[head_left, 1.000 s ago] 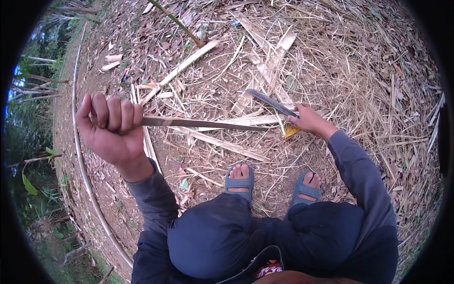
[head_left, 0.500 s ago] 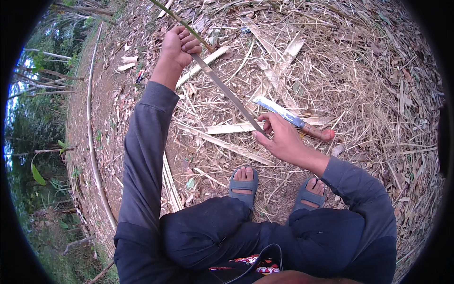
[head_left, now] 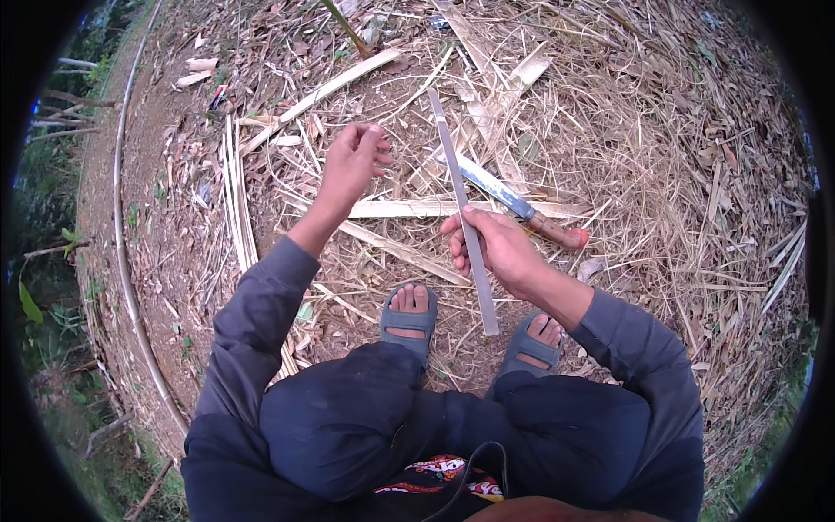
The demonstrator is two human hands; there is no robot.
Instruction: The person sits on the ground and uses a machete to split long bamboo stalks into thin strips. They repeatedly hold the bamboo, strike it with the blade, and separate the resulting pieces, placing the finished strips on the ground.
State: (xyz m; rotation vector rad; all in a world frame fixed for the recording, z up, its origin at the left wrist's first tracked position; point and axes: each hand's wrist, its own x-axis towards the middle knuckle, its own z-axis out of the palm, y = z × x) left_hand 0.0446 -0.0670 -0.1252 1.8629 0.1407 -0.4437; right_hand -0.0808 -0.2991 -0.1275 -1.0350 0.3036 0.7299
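Observation:
My right hand (head_left: 504, 248) grips a long, flat grey-brown bamboo strip (head_left: 454, 165) between thumb and fingers. The strip slants from the upper left down toward my feet, with a pale band near its far end. To the left of it, my left hand (head_left: 350, 165) hovers over the ground, fingers loosely curled and slightly apart, with nothing visible in them. A knife with a broad, whitish-blue blade (head_left: 496, 187) lies just beyond my right hand. Its brown wooden handle (head_left: 552, 228) ends in red and points right.
Pale split slats (head_left: 391, 209) lie scattered over dry leaves and shavings (head_left: 635, 174). A green stalk (head_left: 345, 28) rises at the top. One long thin pole (head_left: 122, 217) rests on the left. My sandalled feet (head_left: 409, 317) are close below the strip.
My left hand has let go of the strip and come nearer. In my right hand, the strip has swung to a steeper slant, its lower end now reaching between my feet.

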